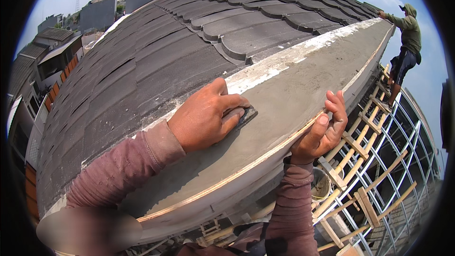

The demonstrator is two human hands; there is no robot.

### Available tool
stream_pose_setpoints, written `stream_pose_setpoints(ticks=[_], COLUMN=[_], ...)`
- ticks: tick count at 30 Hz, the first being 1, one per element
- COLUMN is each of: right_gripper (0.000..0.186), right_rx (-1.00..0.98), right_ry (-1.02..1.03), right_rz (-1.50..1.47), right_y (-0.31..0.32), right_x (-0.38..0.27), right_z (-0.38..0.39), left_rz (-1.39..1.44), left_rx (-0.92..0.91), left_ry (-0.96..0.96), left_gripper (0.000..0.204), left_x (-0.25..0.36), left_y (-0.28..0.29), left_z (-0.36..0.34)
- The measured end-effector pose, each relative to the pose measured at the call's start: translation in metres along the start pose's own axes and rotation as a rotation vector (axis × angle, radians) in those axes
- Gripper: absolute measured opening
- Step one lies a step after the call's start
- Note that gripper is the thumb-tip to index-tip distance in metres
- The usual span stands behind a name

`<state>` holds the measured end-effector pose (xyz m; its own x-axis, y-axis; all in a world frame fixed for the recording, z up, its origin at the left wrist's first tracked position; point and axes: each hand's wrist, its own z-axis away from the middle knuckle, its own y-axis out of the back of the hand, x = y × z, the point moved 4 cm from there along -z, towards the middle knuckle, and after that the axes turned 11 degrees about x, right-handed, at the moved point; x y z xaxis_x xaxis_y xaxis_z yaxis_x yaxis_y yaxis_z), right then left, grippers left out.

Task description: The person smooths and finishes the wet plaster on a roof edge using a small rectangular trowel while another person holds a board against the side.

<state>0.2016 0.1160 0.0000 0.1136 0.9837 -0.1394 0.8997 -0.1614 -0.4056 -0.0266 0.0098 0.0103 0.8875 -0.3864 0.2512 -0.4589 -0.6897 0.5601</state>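
Dusty maroon long sleeves (294,204) reach in from the lower edge, nearest the camera, and lead to two bare hands at work along a sloping roof edge. The left hand (204,116) is palm down, its fingers closed around a small, flat, dark-coloured hand tool (248,116), which lies against a broad band of smooth grey wet-looking cement (279,106); most of the tool is hidden under the fingers. The right hand (322,130) is partly open, palm turned inward and fingers curled upward, its thumb at the pale wooden strip (237,188) that runs along the outer side of the band; I cannot tell whether it grips that strip or only rests there. Patchy white mortar (260,77) edges the band's inner side, and beyond it overlapping dark grey roof tiles (156,61) climb away. At the far end, a co-worker in an olive hooded top (411,33) and dark shorts stands on a pale bamboo-and-wood scaffold (353,148), one arm stretched to the roof edge. Below the right hand, a round light-coloured bucket (322,185) sits beside the scaffold poles, and a lattice of silvery metal bars (403,161) spreads out past them
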Motion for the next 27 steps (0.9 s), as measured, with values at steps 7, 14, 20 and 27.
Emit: stream_pose_setpoints(ticks=[7, 14, 20, 27], right_gripper=[0.03, 0.03, 0.031, 0.03], right_rx=[0.0, -0.025, -0.001, -0.023], right_ry=[0.008, 0.033, 0.032, 0.018], right_rz=[0.059, 0.079, 0.098, 0.074], right_y=[0.005, -0.003, 0.005, -0.005], right_x=[0.002, -0.004, -0.001, -0.009], right_z=[0.0, -0.001, 0.001, 0.0], left_rz=[0.096, 0.198, 0.022, 0.051], left_rx=[-0.183, -0.046, -0.163, 0.057], left_ry=[0.012, -0.152, 0.04, -0.096], left_gripper=[0.035, 0.029, 0.035, 0.029], left_x=[0.016, 0.03, -0.009, -0.002], left_y=[0.04, 0.001, 0.046, 0.01], left_z=[0.057, 0.008, 0.069, 0.024])
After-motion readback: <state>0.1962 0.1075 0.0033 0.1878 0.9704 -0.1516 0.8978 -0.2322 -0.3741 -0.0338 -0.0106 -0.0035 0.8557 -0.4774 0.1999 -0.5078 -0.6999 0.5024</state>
